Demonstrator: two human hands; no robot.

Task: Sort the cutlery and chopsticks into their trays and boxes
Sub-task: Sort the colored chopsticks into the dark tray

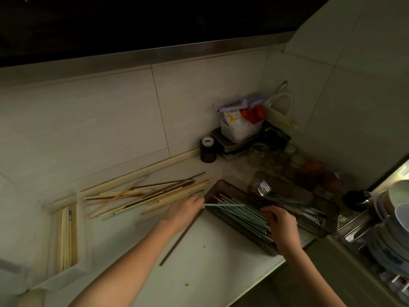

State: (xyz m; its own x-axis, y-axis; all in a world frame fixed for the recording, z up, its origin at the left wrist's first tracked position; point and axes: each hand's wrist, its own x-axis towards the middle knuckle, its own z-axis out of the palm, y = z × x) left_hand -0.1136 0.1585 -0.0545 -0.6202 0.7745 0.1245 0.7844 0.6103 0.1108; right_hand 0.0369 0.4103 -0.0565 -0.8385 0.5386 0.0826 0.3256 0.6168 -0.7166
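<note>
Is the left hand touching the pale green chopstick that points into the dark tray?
Touching. The head view shows the left hand pinching one end of the green chopstick at its fingertips, with no gap; the other end reaches over the tray.

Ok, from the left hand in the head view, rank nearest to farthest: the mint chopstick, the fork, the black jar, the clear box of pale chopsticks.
1. Mint chopstick: pinched by the left hand.
2. Fork: right, in the far tray.
3. Black jar: behind, by the wall; nearly level with the fork.
4. Clear box: far left.
</note>
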